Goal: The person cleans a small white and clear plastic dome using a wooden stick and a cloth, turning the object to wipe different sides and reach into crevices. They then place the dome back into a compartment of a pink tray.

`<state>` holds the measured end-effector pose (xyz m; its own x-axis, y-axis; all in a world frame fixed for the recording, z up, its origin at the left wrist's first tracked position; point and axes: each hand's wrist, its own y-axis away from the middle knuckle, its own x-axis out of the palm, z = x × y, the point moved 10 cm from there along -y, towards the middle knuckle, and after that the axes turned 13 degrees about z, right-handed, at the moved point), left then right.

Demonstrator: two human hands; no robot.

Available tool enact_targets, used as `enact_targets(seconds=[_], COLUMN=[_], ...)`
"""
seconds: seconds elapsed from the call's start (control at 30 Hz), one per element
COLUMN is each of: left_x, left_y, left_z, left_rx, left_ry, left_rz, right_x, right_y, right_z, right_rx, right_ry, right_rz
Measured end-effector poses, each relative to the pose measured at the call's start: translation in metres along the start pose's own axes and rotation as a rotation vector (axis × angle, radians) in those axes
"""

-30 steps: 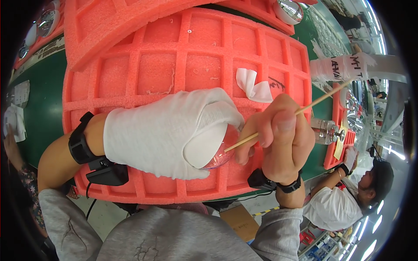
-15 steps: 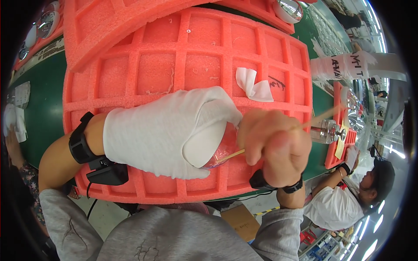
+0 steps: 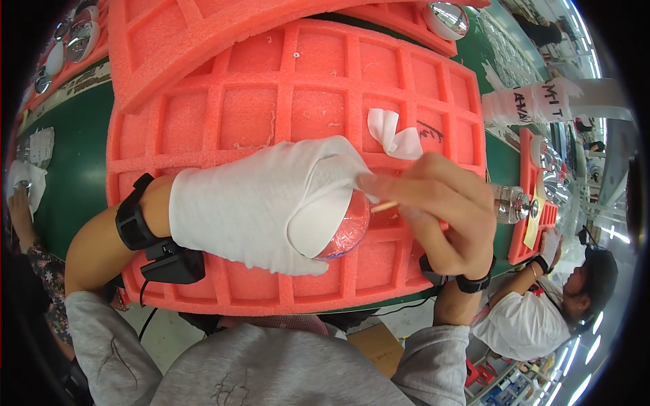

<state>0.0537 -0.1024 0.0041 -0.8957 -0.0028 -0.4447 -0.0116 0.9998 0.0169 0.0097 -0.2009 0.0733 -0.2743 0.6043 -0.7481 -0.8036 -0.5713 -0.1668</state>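
My left hand (image 3: pixel 237 203), in a white cloth glove, is closed around a rounded white shell (image 3: pixel 318 216) with a shiny, mirror-like face (image 3: pixel 351 229) that reflects the red foam. My bare right hand (image 3: pixel 450 210) pinches a thin wooden stick (image 3: pixel 384 206), its tip close to the edge of the shiny face. The fingertips of the right hand are up by the glove's fingers; whether they touch is unclear. Both hands are over a red foam tray (image 3: pixel 317 108) with square compartments. A crumpled white wipe (image 3: pixel 394 135) lies on the tray beyond the right hand.
Another red foam tray (image 3: pixel 156 61) overlaps the far left. Similar mirror-faced pieces (image 3: pixel 447 20) sit in trays at the back. A glass bottle with a metal top (image 3: pixel 511 203) stands right on the green table (image 3: pixel 74 183). One person (image 3: pixel 528 318) is at the right; another person's hand (image 3: pixel 20 210) shows far left.
My right hand has turned, its fingers now reaching toward the glove, and the stick's tip has drawn back from the lower edge of the shiny face. The left hand keeps its hold.
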Motion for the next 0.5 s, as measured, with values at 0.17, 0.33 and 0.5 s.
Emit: enact_targets(seconds=[0.17,0.33,0.5], left_x=[0.004,-0.001,0.001], left_y=[-0.003,-0.001,-0.003], left_z=[0.002,-0.001,-0.002], left_rx=[-0.012,0.033,0.042], left_ry=[-0.019,0.017,0.004], left_rz=[0.017,-0.031,-0.016], right_x=[0.010,0.014,0.011], right_y=[0.001,-0.003,-0.004], right_z=[0.013,0.014,0.016], right_rx=[0.004,-0.074,-0.022], right_ry=[0.151,0.192,0.175], right_rz=[0.061,-0.016,-0.043])
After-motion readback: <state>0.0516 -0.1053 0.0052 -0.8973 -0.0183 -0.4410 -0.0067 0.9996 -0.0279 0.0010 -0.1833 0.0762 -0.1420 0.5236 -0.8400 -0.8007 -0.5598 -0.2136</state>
